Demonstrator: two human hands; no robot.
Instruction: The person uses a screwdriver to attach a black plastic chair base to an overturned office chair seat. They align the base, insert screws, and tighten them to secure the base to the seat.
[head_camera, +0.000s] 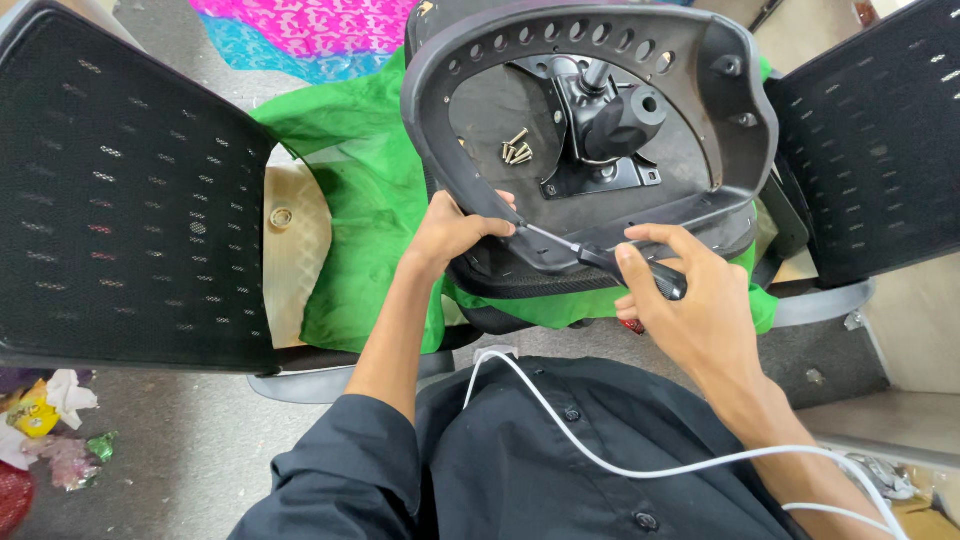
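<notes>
1. The right hand (700, 310) is wrapped around the dark handle of a screwdriver (610, 262), whose thin metal shaft points up and left to the near rim of the upturned seat base (590, 120).
2. The left hand (455, 232) is closed on that same rim, fingers curled over the edge just left of the screwdriver tip — the two hands sit close together at the base's near edge.
3. The seat base is a dark grey plastic shell, tilted with its underside toward the camera; a row of oval slots runs along its far rim, and a black metal mechanism plate (600, 130) with a round socket is fixed in its middle.
4. A small cluster of loose screws (515, 148) lies inside the base, left of the mechanism plate.
5. Under the base lies a green cloth (360, 200), spreading left and toward the person.
6. Two black mesh chair backs flank the base — one (130, 190) well to its left, one (880, 140) close on its right — leaving only a narrow gap on the right side.
7. A white cable (620, 465) crosses the person's black shirt, nearer than the base.
8. Crumpled coloured wrappers (50, 420) lie on the floor, far left of the base.
</notes>
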